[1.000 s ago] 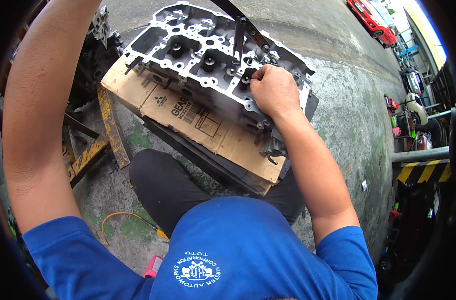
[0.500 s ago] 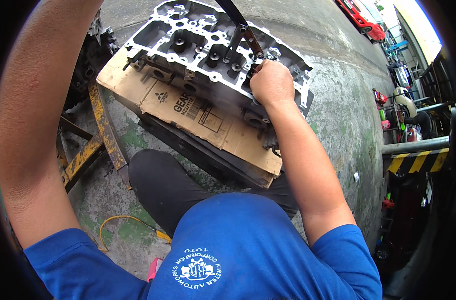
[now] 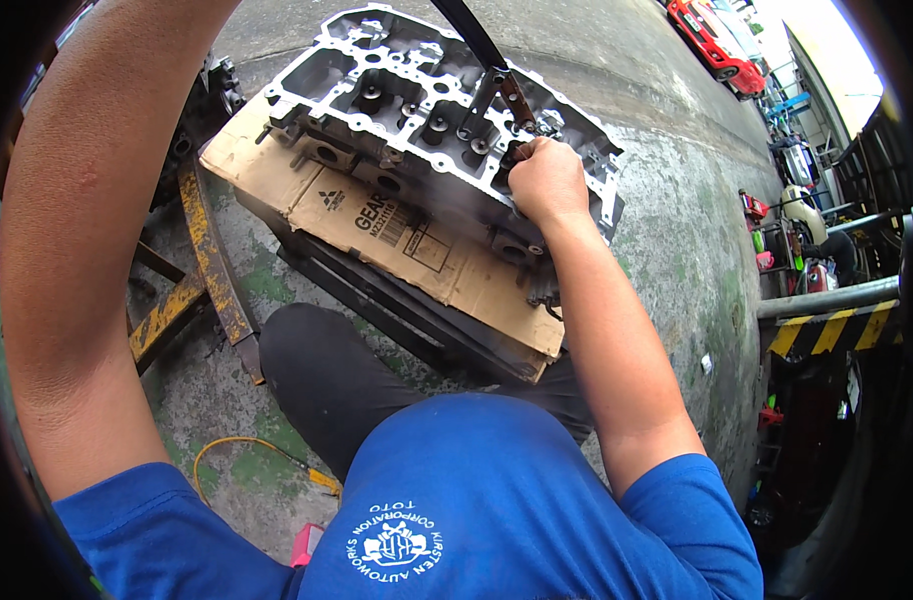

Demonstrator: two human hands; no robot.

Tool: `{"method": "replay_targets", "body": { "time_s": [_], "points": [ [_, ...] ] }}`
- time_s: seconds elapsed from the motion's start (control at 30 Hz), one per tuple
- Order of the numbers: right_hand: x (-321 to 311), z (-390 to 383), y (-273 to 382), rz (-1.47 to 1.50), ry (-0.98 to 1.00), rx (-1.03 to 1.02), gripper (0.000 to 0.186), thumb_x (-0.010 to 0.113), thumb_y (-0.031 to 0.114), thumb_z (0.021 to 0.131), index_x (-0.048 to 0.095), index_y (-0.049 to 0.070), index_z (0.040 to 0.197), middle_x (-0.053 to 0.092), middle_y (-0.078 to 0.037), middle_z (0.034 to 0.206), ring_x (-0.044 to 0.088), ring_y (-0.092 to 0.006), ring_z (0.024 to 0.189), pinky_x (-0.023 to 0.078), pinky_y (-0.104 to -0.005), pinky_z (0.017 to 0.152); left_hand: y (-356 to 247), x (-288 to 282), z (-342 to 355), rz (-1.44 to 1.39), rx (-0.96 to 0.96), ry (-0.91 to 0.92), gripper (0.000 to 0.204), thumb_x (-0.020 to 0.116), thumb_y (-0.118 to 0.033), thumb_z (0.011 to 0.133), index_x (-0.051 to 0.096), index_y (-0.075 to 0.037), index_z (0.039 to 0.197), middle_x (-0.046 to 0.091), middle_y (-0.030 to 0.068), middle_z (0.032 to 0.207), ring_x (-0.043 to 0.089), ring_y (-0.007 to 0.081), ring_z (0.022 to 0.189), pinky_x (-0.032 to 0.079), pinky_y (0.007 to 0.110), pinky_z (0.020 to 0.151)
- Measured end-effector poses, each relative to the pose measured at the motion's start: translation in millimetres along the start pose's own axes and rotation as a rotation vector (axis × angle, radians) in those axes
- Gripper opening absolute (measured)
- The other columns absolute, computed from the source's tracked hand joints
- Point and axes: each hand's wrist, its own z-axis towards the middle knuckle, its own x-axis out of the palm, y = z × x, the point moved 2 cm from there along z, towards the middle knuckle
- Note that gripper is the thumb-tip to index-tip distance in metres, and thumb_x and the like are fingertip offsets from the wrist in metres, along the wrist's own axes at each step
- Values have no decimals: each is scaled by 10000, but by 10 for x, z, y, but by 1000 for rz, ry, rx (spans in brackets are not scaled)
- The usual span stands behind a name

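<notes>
An engine cylinder head [image 3: 432, 158] lies on a flattened cardboard box [image 3: 307, 205] in front of me, its valve springs and bores facing up. A dark lever tool, which looks like a valve spring compressor [image 3: 480, 48], slants down from the top edge, its forked lower end among the valves. My right hand [image 3: 549, 182] is closed at the head's right part, close beside the tool's lower end. Whatever its fingertips hold is hidden. My left forearm [image 3: 107, 150] rises along the left side and leaves at the top, so the left hand is out of sight.
The cardboard covers a dark stand [image 3: 377, 300] before my knees. To the left are a worn yellow metal frame [image 3: 212, 260] and another engine part [image 3: 227, 85]. A yellow cable [image 3: 237, 440] lies on the floor. A striped barrier [image 3: 832, 330] and a red car [image 3: 712, 40] are at right.
The cylinder head and cardboard sit slightly lower in the picture, as the view has shifted a little. My right hand stays closed at the same part of the head, and the tool barely differs.
</notes>
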Motion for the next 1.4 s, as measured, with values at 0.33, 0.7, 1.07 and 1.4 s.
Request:
{"method": "replay_targets", "body": {
  "time_s": [0.33, 0.7, 1.07, 1.4],
  "points": [
    [44, 179, -181, 47, 120, -7, 331, 630, 54, 880, 816, 51, 1154, 798, -206, 1078, 764, -320, 1052, 568, -395, 965, 31, 37, -38, -32, 36, -2, 280, 704, -348, 1001, 811, -101, 1079, 776, 195, 1031, 715, 406, 1041, 537, 494, 921],
    [-152, 16, -174, -166, 70, -157, 262, 683, 176, 924, 830, 117, 1133, 793, -186, 1092, 759, -367, 1055, 587, -447, 955, -39, 11, -60, 42, 5, 9, 269, 686, -324, 1010, 813, -98, 1084, 776, 190, 1077, 710, 398, 1078, 538, 483, 954],
    [-68, 80, -46, -302, 96, -122, 244, 734, 274, 930, 835, 157, 1118, 796, -172, 1049, 759, -377, 1030, 587, -472, 925, -116, -33, 7, 76, 25, 32, 287, 692, -336, 1004, 811, -81, 1062, 773, 191, 1068, 709, 399, 1071, 530, 485, 960],
    [-59, 59, -46, -298, 87, -153, 269, 691, 264, 911, 836, 155, 1111, 795, -176, 1053, 758, -376, 1031, 591, -476, 933, -173, -83, -58, 66, -23, 48, 285, 688, -341, 1006, 811, -97, 1087, 774, 199, 1072, 712, 404, 1086, 540, 493, 957]
  ]
}}
